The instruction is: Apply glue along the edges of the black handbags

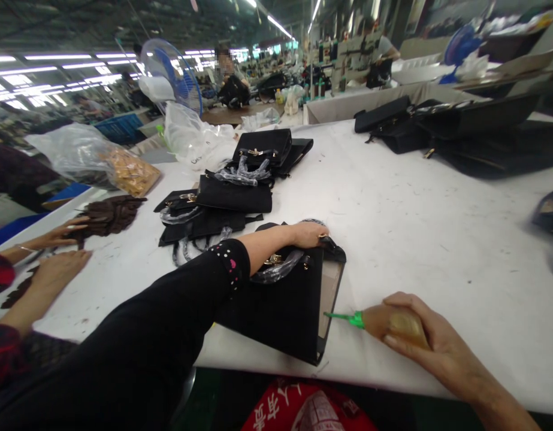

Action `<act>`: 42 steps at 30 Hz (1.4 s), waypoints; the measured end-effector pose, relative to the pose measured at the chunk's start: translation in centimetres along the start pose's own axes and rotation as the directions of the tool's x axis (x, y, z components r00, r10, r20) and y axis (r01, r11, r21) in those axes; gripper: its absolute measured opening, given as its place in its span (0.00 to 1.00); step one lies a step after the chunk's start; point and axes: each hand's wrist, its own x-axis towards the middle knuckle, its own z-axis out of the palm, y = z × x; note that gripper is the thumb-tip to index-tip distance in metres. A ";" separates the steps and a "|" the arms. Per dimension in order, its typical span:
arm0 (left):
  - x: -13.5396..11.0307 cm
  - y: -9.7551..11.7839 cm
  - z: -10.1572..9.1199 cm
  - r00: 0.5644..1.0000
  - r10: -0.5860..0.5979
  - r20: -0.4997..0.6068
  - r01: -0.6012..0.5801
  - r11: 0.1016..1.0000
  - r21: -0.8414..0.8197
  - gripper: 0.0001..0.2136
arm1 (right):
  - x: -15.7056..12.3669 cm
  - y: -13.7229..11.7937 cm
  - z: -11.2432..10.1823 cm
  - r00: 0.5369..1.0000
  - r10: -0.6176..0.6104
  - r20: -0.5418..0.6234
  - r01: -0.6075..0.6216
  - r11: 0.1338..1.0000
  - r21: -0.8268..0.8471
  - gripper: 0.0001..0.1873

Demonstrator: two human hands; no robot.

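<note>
A black handbag (276, 311) lies on the white table in front of me, its handles wrapped in clear plastic. My left hand (311, 234) reaches across it and grips its far right corner, by a gold-coloured fitting; the fingertips are partly hidden. Along the bag's right side, a beige strip (329, 287) shows between black edges. In my right hand (431, 335) is an amber squeeze bottle (393, 323), held tilted sideways. Its thin green nozzle (343, 316) points left, with the tip at the beige strip near the bag's lower right end.
Several black bags (235, 191) are piled beyond my left arm, and more black bags (465, 131) lie at the far right. A co-worker's hands (63, 266) rest near dark brown pieces (109, 218) on the left. Plastic bags (195, 137) and a blue fan (172, 75) stand behind.
</note>
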 end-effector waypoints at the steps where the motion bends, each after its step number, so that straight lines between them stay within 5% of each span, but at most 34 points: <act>1: 0.0 0.0 0.0 1.000 0.001 0.000 -0.001 1.000 -0.001 0.08 | -0.1 0.0 0.0 0.999 0.007 -0.047 -0.008 1.000 -0.017 0.19; 7: 0.1 -0.2 0.2 1.000 0.008 -0.007 -0.008 1.000 -0.012 0.07 | -0.8 -0.6 0.6 0.995 -0.008 0.104 0.009 1.000 -0.008 0.17; 11: 0.2 -0.3 0.2 1.000 0.010 -0.012 -0.011 1.000 -0.021 0.07 | -1.6 -0.9 1.2 1.000 0.002 0.023 -0.001 1.000 -0.010 0.18; 15: 0.2 -0.2 0.2 1.000 0.015 -0.008 -0.015 1.000 -0.021 0.07 | -2.2 -1.1 1.3 0.993 -0.003 0.118 0.005 1.000 -0.015 0.18; 19: 0.2 -0.2 0.2 1.000 0.016 -0.010 -0.016 1.000 -0.022 0.07 | -2.5 -0.9 1.3 0.999 0.035 -0.002 -0.035 0.998 -0.043 0.18; 24: 0.2 -0.5 0.3 0.999 0.025 -0.021 -0.026 0.999 -0.024 0.07 | -3.0 -0.7 1.4 0.997 0.054 0.061 -0.053 0.998 -0.019 0.19; 27: 0.3 -0.7 0.5 0.999 0.039 -0.024 -0.039 0.999 -0.032 0.07 | -3.3 -0.7 1.6 0.994 0.104 -0.030 -0.105 0.994 -0.020 0.20; 38: 0.5 -1.0 0.6 0.998 0.051 -0.031 -0.053 0.997 -0.051 0.07 | -3.4 -3.4 2.8 0.918 0.372 0.138 -0.396 0.867 0.302 0.21; 42: 0.4 -1.0 0.7 0.998 0.056 -0.034 -0.058 0.997 -0.049 0.07 | -3.4 -3.5 2.7 0.910 0.400 0.110 -0.414 0.873 0.258 0.22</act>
